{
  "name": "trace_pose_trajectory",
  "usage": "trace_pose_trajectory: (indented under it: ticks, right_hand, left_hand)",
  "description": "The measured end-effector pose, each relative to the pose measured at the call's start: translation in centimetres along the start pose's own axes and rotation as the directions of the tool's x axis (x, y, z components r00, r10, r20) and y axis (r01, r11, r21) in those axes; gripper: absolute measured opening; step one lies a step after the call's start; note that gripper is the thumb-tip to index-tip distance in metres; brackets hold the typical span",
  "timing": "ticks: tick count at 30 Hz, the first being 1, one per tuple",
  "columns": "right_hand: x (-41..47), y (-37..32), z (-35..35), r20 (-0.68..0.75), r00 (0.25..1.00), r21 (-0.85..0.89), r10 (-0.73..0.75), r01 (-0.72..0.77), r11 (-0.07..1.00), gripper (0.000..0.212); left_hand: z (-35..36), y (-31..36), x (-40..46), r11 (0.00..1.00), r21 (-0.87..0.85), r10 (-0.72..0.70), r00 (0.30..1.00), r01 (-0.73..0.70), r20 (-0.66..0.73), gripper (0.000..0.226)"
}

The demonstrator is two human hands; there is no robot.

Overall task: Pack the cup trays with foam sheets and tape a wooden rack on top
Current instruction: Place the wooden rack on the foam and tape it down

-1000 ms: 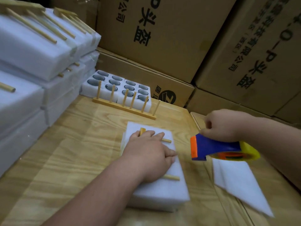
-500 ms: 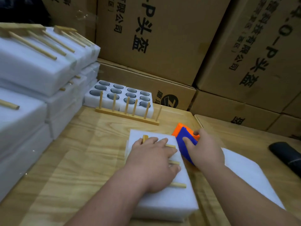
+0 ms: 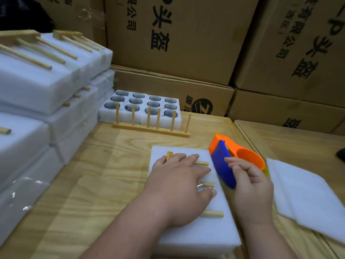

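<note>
A white foam-wrapped cup tray (image 3: pixel 203 228) lies on the wooden table in front of me. A wooden rack (image 3: pixel 211 214) lies flat on top of it, pegs pointing right. My left hand (image 3: pixel 179 187) presses flat on the rack, fingers spread. My right hand (image 3: pixel 252 184) holds the blue and orange tape dispenser (image 3: pixel 224 165) against the tray's right edge, fingers curled around it. Farther back, an uncovered foam tray of cups (image 3: pixel 141 107) stands with another wooden rack (image 3: pixel 151 126) upright in front of it.
Stacks of taped foam packs with racks (image 3: pixel 43 86) fill the left side. Loose foam sheets (image 3: pixel 306 199) lie to the right. Cardboard boxes (image 3: pixel 183 38) wall off the back. A dark object (image 3: pixel 340 156) sits at the right edge.
My right hand brought the tape dispenser from the air at the right down to the tray's right edge and turned it so the orange core shows. The left hand stayed pressing the rack.
</note>
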State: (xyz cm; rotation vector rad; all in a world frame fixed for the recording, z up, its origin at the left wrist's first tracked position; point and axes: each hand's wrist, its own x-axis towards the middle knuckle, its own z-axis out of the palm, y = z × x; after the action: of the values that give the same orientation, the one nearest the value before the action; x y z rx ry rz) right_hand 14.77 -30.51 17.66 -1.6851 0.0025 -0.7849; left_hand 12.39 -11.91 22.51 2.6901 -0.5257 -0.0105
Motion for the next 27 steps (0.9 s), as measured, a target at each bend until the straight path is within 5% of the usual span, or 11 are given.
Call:
trace_pose_trajectory:
  ticks: [4,6,9,11,13,15,18,27]
  right_hand:
    - [-0.2,-0.4,-0.5,-0.013,0.948,-0.153,-0.319,0.314,0.937,0.018]
    - [-0.7,-1.2,-0.6,0.087,0.938,-0.024,-0.336,0.339,0.94,0.024]
    - [-1.6,-2.6,0.1,0.313,0.949,0.372,0.028,-0.149,0.916,0.035]
    - [-1.9,-3.0,0.6,0.478,0.833,0.479,0.278,-0.512,0.713,0.048]
    - [-2.0,-3.3,0.9,0.583,0.717,0.518,0.382,-0.691,0.504,0.056]
    - [-2.2,-3.5,1.2,0.647,0.633,0.518,0.426,-0.774,0.363,0.059]
    - [-2.3,-3.2,1.3,0.66,0.577,0.486,0.481,-0.816,0.313,0.063]
    - [-2.6,-2.7,2.4,0.603,0.603,0.59,0.522,-0.778,0.217,0.065]
  left_hand:
    - [-0.1,0.2,-0.1,1.0,0.01,-0.011,1.0,0.011,0.005,0.06]
    - [-0.2,0.2,-0.1,1.0,0.013,-0.012,1.0,0.012,0.005,0.06]
    - [-0.2,0.2,-0.1,1.0,0.026,-0.011,1.0,0.011,-0.001,0.061]
    - [-0.2,0.2,0.0,1.0,0.025,-0.013,1.0,0.013,0.002,0.061]
    - [-0.2,0.2,0.0,1.0,0.029,-0.011,1.0,0.011,0.008,0.06]
    - [-0.3,0.2,0.0,0.999,0.03,-0.01,1.0,0.01,0.014,0.06]
    - [-0.2,0.1,0.0,1.0,0.026,-0.005,1.0,0.005,0.023,0.06]
    - [-1.1,-0.5,-0.3,0.994,-0.111,0.006,1.0,-0.007,-0.001,0.056]
